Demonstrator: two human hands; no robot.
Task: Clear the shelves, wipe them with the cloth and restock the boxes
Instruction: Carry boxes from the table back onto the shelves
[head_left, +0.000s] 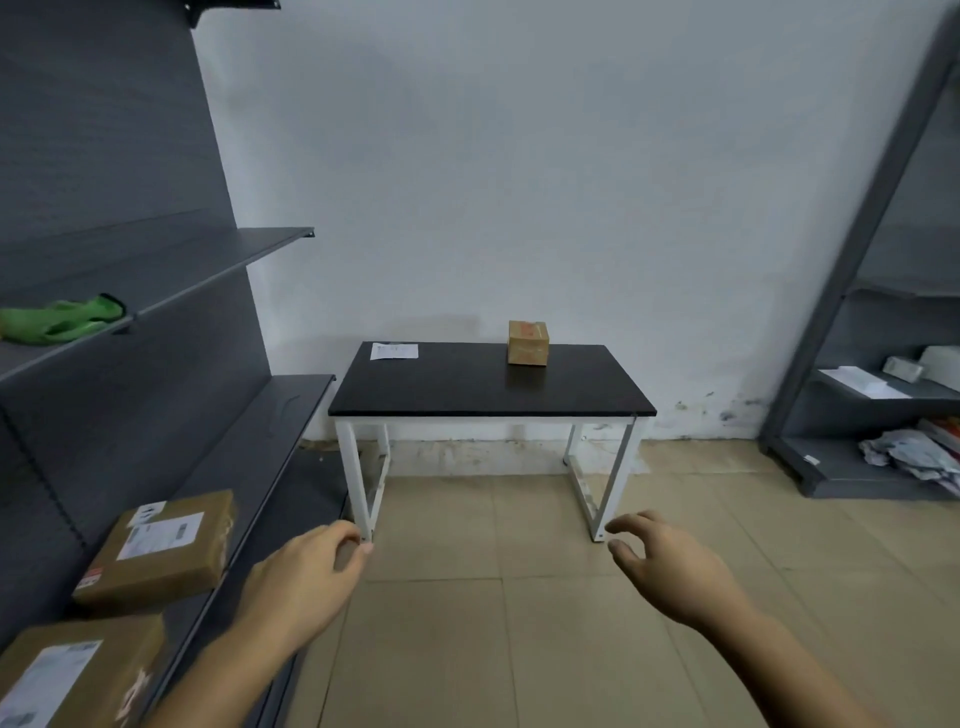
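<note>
Closest to me, my left hand (306, 577) and right hand (670, 566) hang over the tan tiled floor, well apart, fingers loosely curled and holding nothing. At lower left, the nearest box (78, 675) and the second box (166, 551), both flat brown cardboard, lie on the grey metal bottom shelf (291, 415). Their white shipping labels are too blurred for me to read. Higher up, the crumpled green cloth (62, 319) sits on the middle shelf (208, 280). Farther off, against the white wall, a black-topped, white-legged table (467, 384) carries a small box (528, 343) with unreadable red print, and a printed sheet (394, 352).
</note>
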